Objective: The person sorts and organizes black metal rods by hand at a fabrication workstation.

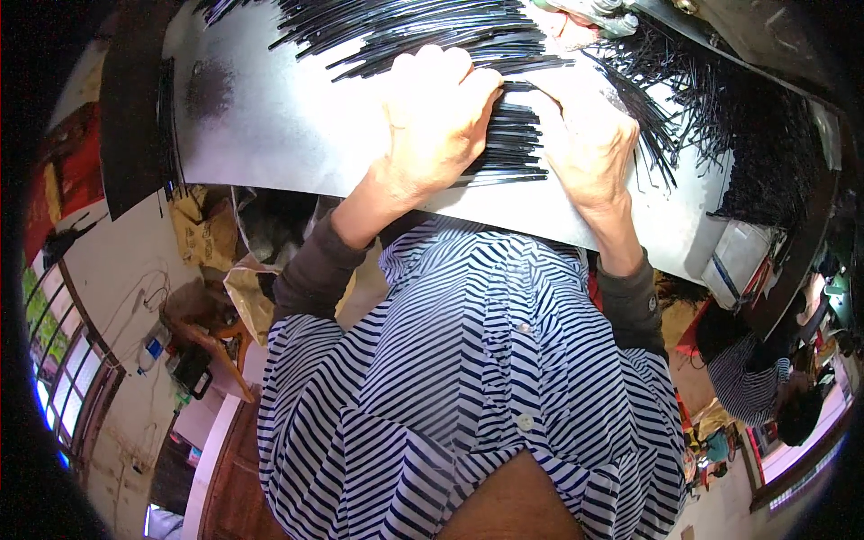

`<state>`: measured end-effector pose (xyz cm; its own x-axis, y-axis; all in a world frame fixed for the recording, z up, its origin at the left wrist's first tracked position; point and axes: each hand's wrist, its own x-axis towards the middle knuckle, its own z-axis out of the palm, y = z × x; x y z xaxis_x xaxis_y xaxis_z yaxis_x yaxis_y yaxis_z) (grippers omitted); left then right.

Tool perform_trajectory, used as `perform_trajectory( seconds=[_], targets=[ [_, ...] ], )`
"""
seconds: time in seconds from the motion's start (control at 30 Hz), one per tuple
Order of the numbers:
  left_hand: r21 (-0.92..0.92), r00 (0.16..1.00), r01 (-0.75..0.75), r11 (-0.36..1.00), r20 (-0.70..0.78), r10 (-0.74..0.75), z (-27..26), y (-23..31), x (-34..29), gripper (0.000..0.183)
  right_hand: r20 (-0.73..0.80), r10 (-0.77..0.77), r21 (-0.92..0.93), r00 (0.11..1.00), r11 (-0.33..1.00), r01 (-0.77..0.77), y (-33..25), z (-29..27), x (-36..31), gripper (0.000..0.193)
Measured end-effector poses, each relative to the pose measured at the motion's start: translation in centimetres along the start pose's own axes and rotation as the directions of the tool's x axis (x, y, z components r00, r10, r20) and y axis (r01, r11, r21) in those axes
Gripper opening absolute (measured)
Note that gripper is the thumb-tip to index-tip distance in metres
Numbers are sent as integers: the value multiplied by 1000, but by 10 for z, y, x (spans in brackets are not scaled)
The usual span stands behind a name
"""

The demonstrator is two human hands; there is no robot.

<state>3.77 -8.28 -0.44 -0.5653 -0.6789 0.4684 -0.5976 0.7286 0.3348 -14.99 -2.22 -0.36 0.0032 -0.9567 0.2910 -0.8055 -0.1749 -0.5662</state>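
Note:
A bundle of thin black strips (515, 142) lies on a grey metal tabletop (288, 126). My left hand (438, 117) rests on top of the bundle with its fingers curled over the strips, pressing them together. Beside it, my right hand (587, 139) grips the same bundle from the right side. More loose black strips (405, 27) fan out across the far part of the table. A tangled heap of black strips (756, 135) lies at the right end.
A metal tool or machine part (594, 13) sits at the table's far edge. A white box (738, 256) hangs off the table's right end. Another person in a striped shirt (756, 387) is at the right. Brown bags (211, 229) lie under the table.

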Motion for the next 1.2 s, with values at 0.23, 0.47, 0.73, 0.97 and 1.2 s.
perform_trajectory(
  seconds=[0.23,0.47,0.73,0.97,1.2],
  targets=[
    [-91,1000,14,996,-6,-15,-6,1,0,22,-33,-18,153,999,988,23,-7,-5,3,15],
    [-227,970,-94,969,-239,38,0,-4,-9,24,-7,225,406,974,891,-203,-27,-12,3,10],
    [-239,936,-240,941,-315,159,-2,-10,-8,30,-16,367,448,930,834,-321,-31,-11,-9,9],
    [-195,974,-218,956,-108,200,-10,6,-2,27,-82,484,574,871,738,-356,-42,-4,-18,3],
    [-147,980,-185,972,44,193,-15,9,-8,27,-34,532,644,846,659,-389,-36,-4,-28,6]
  ],
)
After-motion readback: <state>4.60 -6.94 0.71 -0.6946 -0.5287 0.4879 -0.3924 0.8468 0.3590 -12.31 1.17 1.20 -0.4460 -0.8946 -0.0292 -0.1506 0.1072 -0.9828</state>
